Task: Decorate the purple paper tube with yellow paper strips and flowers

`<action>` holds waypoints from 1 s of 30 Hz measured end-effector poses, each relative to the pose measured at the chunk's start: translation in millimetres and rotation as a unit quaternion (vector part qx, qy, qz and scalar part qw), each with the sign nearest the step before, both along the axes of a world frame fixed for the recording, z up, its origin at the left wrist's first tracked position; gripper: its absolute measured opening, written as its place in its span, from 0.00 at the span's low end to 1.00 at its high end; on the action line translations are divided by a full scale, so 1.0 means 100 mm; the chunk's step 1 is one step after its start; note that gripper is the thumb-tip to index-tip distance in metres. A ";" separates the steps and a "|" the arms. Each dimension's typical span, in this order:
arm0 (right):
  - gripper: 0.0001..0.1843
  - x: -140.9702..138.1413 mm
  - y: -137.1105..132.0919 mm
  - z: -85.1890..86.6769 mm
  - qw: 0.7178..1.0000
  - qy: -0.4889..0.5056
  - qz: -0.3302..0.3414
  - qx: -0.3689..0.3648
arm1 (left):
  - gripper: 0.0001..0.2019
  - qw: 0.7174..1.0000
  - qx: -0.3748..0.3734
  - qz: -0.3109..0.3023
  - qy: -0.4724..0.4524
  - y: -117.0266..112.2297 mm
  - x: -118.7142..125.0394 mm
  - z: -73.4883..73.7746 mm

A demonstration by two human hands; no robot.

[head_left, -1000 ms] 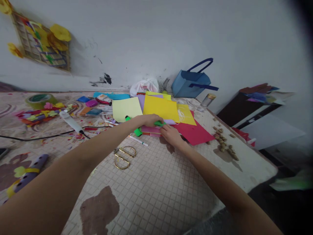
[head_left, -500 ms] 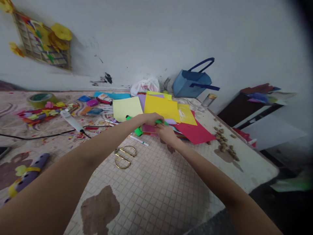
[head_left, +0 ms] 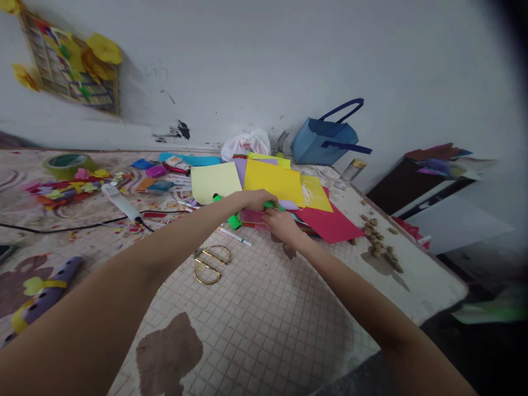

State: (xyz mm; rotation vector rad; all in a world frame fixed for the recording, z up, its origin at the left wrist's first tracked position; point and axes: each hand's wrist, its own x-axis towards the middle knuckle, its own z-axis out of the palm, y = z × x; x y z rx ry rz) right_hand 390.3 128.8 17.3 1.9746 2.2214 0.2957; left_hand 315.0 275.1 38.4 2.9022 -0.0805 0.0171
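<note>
Both my arms reach forward over a tiled table top (head_left: 264,308). My left hand (head_left: 256,200) is closed round a green marker (head_left: 272,205) above a pile of coloured paper sheets: bright yellow (head_left: 272,180), pale yellow (head_left: 214,181), red (head_left: 330,223) and pink (head_left: 249,217). My right hand (head_left: 280,224) lies just below it, fingers curled at the front edge of the pink sheets, touching them. Whether it grips a sheet is hidden. A green cap or marker piece (head_left: 234,221) lies beside my left wrist.
Gold scissors (head_left: 210,263) and a white pen (head_left: 235,236) lie near my left forearm. A glue gun (head_left: 120,202) with black cord, tape roll (head_left: 68,163) and paper scraps sit at left. A blue bag (head_left: 324,137) and jar (head_left: 352,168) stand behind; brown nuts (head_left: 377,242) lie at right.
My right hand has slid a little left and up toward my left hand, closing on the paper edge. The left hand keeps hold of the green marker.
</note>
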 end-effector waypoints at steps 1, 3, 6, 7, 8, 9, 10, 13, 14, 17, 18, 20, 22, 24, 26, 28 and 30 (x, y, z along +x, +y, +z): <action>0.15 -0.01 0.00 0.00 1.000 -0.001 0.001 -0.002 | 0.22 1.000 0.000 0.000 0.001 0.00 0.00 0.00; 0.15 -0.03 0.01 0.00 1.000 -0.004 0.002 -0.005 | 0.22 1.000 0.000 0.001 0.003 0.01 0.00 0.01; 0.15 -0.06 0.02 -0.01 1.000 -0.010 -0.002 -0.007 | 0.22 1.000 -0.001 0.004 0.008 0.01 0.00 0.02; 0.15 -0.07 0.02 -0.01 1.000 -0.011 -0.003 -0.007 | 0.22 1.000 -0.002 0.005 0.010 0.02 0.00 0.03; 0.15 -0.09 0.02 -0.01 1.000 -0.013 -0.004 -0.006 | 0.22 1.000 -0.002 0.007 0.012 0.02 0.00 0.04; 0.16 -0.10 0.02 -0.01 1.000 -0.013 -0.005 -0.005 | 0.22 1.000 -0.003 0.009 0.013 0.02 0.01 0.04; 0.16 -0.11 0.03 -0.01 1.000 -0.014 -0.005 -0.003 | 0.22 1.000 -0.003 0.010 0.015 0.02 0.01 0.05; 0.15 -0.12 0.03 -0.01 1.000 -0.013 -0.008 0.003 | 0.22 1.000 -0.005 0.013 0.019 0.02 0.01 0.06; 0.14 -0.12 0.04 -0.01 1.000 -0.012 -0.011 0.005 | 0.23 1.000 -0.005 0.015 0.021 0.02 0.01 0.06; 0.13 -0.12 0.04 0.00 1.000 -0.006 -0.025 0.017 | 0.23 1.000 -0.007 0.020 0.023 0.04 0.01 0.04; 0.13 -0.13 0.04 -0.01 0.999 -0.003 -0.032 0.024 | 0.23 0.999 -0.007 0.021 0.023 0.04 0.01 0.04; 0.13 -0.15 0.04 -0.03 0.998 0.001 -0.046 0.038 | 0.23 0.999 -0.008 0.024 0.025 0.05 0.00 0.03; 0.13 -0.17 0.04 -0.05 0.997 0.005 -0.057 0.052 | 0.24 0.999 -0.008 0.026 0.026 0.05 0.00 0.03; 0.13 -0.18 0.06 -0.08 0.996 0.011 -0.061 0.060 | 0.24 0.999 -0.007 0.027 0.026 0.04 -0.01 0.04; 0.12 -0.17 0.07 -0.10 0.996 0.019 -0.058 0.063 | 0.24 0.999 -0.006 0.028 0.027 0.03 -0.01 0.05; 0.11 -0.13 0.08 -0.10 0.996 0.030 -0.051 0.064 | 0.24 0.999 -0.004 0.029 0.027 0.02 -0.01 0.07; 0.10 -0.09 0.08 -0.09 0.996 0.044 -0.043 0.068 | 0.24 0.999 -0.002 0.030 0.029 0.02 -0.01 0.08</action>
